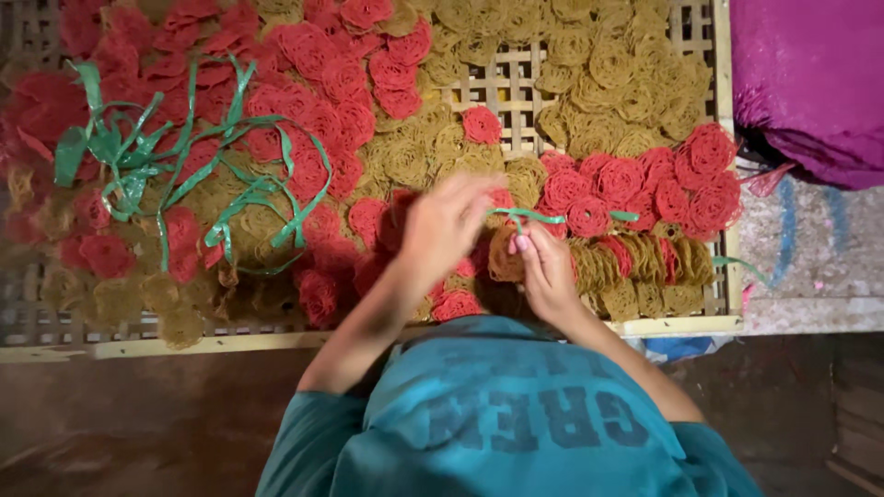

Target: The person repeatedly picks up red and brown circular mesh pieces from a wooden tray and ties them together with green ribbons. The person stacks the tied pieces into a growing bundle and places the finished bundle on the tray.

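Note:
My right hand (550,273) grips a small stack of tan, round, noodle-like discs (503,260) just above the bamboo tray (516,87). A green plastic strip (529,216) runs across the top of that stack. My left hand (445,228), blurred, pinches the strip's left end beside the stack. Both hands hover over the tray's near edge, amid red discs (635,184) and tan discs (608,64) spread over the lattice. My teal sleeves and shirt (516,414) fill the bottom of the view.
A tangle of loose green plastic strips (184,166) lies on the discs at the left. Bundled upright tan and red discs (645,267) stand to the right of my hands. A magenta sack (810,74) sits beyond the tray's right edge. Brown floor lies below the tray.

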